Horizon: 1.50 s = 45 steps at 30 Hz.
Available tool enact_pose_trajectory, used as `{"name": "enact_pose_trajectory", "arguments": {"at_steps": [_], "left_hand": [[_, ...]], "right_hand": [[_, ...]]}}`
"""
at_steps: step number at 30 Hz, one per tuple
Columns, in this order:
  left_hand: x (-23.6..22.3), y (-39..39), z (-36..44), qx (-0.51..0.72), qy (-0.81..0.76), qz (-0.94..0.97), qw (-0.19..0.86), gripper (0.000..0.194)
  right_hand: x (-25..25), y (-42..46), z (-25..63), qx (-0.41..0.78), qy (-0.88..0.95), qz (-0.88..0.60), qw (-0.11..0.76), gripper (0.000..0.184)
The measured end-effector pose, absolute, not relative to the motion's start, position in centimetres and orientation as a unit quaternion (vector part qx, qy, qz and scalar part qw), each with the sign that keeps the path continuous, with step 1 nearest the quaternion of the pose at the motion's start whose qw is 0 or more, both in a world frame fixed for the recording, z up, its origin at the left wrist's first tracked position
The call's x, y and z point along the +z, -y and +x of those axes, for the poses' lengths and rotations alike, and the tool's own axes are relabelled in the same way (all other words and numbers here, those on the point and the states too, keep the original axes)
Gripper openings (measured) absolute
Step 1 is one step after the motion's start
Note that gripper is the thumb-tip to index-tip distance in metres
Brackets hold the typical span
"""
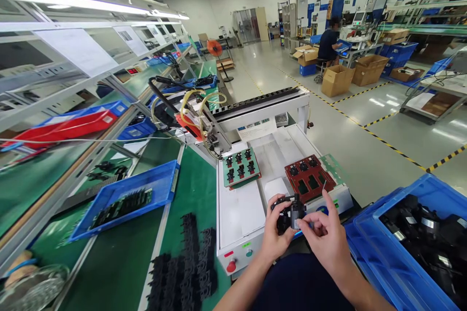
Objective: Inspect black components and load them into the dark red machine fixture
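Left grip [273,231] is closed around a black part [297,214], its fingers curled over the far side and its thumb set low, just off the near edge of a white machine [241,204]. Right grip [324,233] is set at the part's other side, thumb against the rounded end; whether the part is pinched there or only touched cannot be told.

For clean handling, the part is best steadied by the left grip alone, so that small adjustments can be made lightly by the right. Force should be kept off the slimmer projections, and the rounded end should be left turned into view, uncovered by the fingers.

Both forearms are stretched forward from the lower edge of the view, with the wrists angled inward. The right index finger is raised and held apart from the part, while the other fingers are folded toward the palm.

Beyond the grips, three black pieces are seated in the far row of a red plate [306,175], its nearer slots left open. Six more are carried by a green plate [235,165]. Rows of black pieces [207,262] are laid on the green counter [116,262]; at right, a blue bin [365,223] is filled with dark components.
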State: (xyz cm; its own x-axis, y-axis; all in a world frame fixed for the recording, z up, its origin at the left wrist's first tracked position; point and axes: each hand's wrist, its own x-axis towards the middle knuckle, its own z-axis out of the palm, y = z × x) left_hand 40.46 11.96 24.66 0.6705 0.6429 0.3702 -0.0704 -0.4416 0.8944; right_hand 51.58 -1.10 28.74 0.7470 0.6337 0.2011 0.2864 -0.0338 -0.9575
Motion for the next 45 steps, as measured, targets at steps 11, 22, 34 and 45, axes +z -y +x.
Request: {"name": "enact_pose_trajectory", "arguments": {"at_steps": [11, 22, 34, 45], "left_hand": [[25.1, -10.1, 45.0, 0.28, -0.076, 0.788, 0.543, 0.051], [22.6, 2.0, 65.0, 0.066, 0.226, 0.819, 0.524, 0.082], [18.1, 2.7, 65.3, 0.058, 0.2, 0.876, 0.436, 0.062], [14.5, -10.8, 53.8, 0.14, -0.037, 0.886, 0.441, 0.066]], "right_hand": [[26.2, 4.3, 55.5, 0.228, 0.255, -0.675, 0.654, 0.093], [23.9, 19.1, 63.7, 0.037, -0.089, -0.9, 0.424, 0.108], [22.3, 17.9, 63.1, -0.173, -0.07, -0.818, 0.545, 0.09], [19.7, -9.2, 71.6, 0.121, 0.293, -0.75, 0.581, 0.081]]}}
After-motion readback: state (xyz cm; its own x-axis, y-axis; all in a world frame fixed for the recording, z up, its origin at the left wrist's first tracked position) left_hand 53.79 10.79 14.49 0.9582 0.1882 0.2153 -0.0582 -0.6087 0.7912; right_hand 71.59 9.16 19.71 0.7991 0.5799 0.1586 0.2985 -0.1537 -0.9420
